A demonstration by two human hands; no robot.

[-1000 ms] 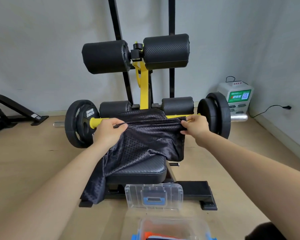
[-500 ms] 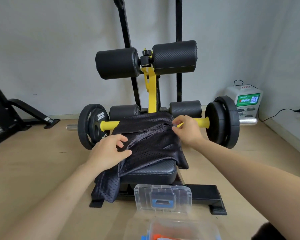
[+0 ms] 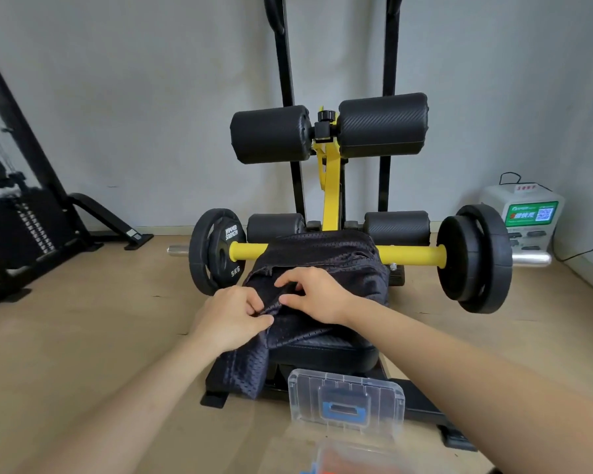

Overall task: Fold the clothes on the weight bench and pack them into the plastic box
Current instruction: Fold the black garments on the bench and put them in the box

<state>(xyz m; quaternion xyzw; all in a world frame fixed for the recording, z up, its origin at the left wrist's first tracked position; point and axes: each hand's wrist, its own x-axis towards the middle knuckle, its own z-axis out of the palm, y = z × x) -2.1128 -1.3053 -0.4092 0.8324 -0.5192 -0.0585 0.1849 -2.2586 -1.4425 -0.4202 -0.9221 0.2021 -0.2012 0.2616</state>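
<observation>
Mesh garment (image 3: 322, 265), shape unclear; plastic box (image 3: 356, 455) blurred, cropped below.

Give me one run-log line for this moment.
stage: folding | left hand: pinches black mesh garment | right hand: pinches it too | garment: draped over weight bench seat | plastic box: lid up

Both bare forearms reach forward and converge. The left hand (image 3: 231, 318) is curled, thumb and forefinger pinching the mesh garment (image 3: 339, 268). The right hand (image 3: 317, 295), knuckles up, pinches the same fold just beside those fingertips.
</observation>
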